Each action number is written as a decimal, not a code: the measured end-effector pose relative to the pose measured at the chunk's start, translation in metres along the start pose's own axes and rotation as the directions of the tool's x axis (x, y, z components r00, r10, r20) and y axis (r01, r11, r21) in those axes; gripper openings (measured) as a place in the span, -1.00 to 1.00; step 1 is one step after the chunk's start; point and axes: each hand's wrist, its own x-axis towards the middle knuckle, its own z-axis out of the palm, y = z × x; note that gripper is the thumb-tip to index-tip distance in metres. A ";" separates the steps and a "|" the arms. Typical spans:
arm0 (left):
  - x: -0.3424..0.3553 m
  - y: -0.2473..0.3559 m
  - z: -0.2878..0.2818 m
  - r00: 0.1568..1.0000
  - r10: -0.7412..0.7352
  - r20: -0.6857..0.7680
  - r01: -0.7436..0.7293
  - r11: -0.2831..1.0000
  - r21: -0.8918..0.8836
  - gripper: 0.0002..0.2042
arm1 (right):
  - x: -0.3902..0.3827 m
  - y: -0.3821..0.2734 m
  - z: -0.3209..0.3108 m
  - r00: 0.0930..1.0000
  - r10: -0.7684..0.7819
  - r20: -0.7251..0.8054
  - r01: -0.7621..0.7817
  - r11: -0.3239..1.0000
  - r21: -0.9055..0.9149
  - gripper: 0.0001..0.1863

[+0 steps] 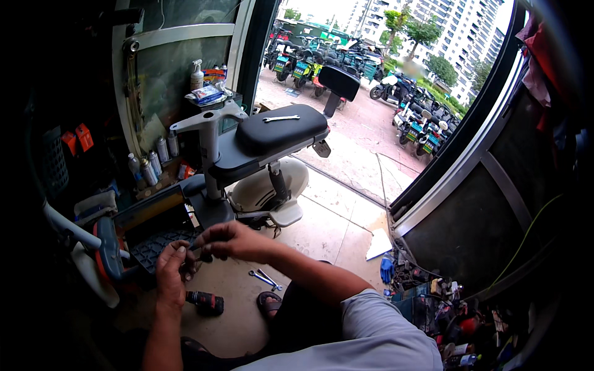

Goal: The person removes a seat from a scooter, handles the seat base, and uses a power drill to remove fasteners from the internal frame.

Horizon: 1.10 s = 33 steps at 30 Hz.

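My left hand (170, 272) is raised in front of the scooter's footboard, with thumb and fingers pinched together. Close beside it, my right hand (230, 241) also pinches, its fingertips meeting those of the left. Something small and dark (193, 246) shows between the two hands, too little of it to name. Before me stands an electric scooter with a black padded seat (281, 128) and a grey frame. A wrench (281, 118) lies on that seat. On the floor below my hands are a red and black power drill (205, 303) and two wrenches (266, 280).
Spray cans (148, 167) line the wall at left, with a spray bottle (197, 75) on a stand behind. At right, a crate (416, 304) sits among jumbled parts, near a blue glove (387, 269). Beyond the open doorway, parked scooters (303, 68) stand on paving.
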 end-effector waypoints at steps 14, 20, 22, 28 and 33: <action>-0.007 -0.003 -0.012 0.966 0.005 0.260 -0.086 0.950 0.301 -0.62 | 0.004 0.038 0.040 0.945 -0.278 -0.172 0.239 0.946 -0.218 -0.82; -0.014 0.005 -0.006 0.987 -0.049 0.154 -0.025 0.893 0.450 -0.69 | 0.002 0.031 0.045 0.914 -0.348 -0.207 0.261 0.897 -0.357 -0.79; -0.011 -0.007 -0.011 0.972 -0.059 0.229 -0.036 0.921 0.388 -0.71 | -0.001 0.037 0.046 0.919 -0.312 -0.239 0.233 0.922 -0.310 -0.77; -0.002 0.000 -0.008 0.980 -0.065 0.190 -0.051 0.836 0.547 -0.80 | 0.004 0.040 0.031 0.938 -0.289 -0.193 0.210 0.914 -0.348 -0.77; 0.002 0.003 0.002 0.983 0.025 0.183 -0.120 0.839 0.531 -0.88 | 0.000 0.033 0.021 0.960 -0.176 -0.218 0.104 0.947 -0.304 -0.77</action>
